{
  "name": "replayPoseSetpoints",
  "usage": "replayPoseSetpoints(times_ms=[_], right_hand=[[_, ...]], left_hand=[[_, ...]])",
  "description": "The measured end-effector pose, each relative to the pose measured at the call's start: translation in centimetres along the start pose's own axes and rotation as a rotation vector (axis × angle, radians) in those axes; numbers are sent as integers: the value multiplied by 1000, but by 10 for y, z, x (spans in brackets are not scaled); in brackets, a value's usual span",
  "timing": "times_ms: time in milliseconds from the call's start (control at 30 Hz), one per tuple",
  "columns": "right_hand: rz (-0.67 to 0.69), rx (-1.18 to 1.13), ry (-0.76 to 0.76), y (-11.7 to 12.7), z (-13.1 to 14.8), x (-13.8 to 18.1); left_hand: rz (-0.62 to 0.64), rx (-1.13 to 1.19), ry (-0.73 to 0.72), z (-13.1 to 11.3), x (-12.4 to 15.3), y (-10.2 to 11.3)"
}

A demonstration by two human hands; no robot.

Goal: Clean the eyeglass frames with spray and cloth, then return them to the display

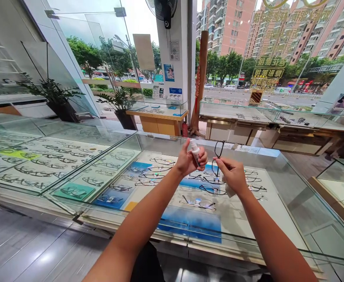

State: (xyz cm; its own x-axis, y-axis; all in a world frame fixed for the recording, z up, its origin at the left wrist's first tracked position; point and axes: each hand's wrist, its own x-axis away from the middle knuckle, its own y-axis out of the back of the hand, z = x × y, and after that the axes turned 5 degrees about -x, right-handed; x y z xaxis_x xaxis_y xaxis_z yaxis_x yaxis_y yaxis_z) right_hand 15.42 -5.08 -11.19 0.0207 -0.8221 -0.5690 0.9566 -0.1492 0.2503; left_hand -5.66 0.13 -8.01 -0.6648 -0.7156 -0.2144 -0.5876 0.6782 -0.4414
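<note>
My left hand (187, 159) is wrapped round a small white spray bottle (195, 151), its nozzle end pointing up and the thumb raised beside it. To the right, my right hand (232, 172) pinches a pair of dark-framed eyeglasses (219, 149) held on end, one lens above the fingers. Something pale, perhaps a cloth (230, 192), shows under the right palm; I cannot make it out fully. Both hands are above a glass display case (289, 203). Below them, several eyeglasses (198, 203) lie in rows on white and blue panels inside it.
More glass cases of eyeglasses (42, 156) extend to the left. Another glass case (341, 180) stands at the right. Across the aisle are a wooden display cabinet (160, 124), low showcases (236, 113) and potted plants (60, 103). A wooden trunk (200, 78) rises near the window.
</note>
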Motion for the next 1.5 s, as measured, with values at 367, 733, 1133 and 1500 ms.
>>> replayPoseSetpoints(times_ms=[367, 733, 1133, 1500], right_hand=[[142, -19, -17, -5, 7, 3], [75, -91, -63, -4, 8, 1], [-131, -255, -170, 0, 10, -5], [-121, -268, -180, 3, -2, -7]], left_hand=[[-369, -648, -242, 32, -13, -2], [-472, -949, -336, 34, -12, -5], [-342, -1051, -263, 38, -12, 4], [-875, -1309, 66, 16, -17, 100]])
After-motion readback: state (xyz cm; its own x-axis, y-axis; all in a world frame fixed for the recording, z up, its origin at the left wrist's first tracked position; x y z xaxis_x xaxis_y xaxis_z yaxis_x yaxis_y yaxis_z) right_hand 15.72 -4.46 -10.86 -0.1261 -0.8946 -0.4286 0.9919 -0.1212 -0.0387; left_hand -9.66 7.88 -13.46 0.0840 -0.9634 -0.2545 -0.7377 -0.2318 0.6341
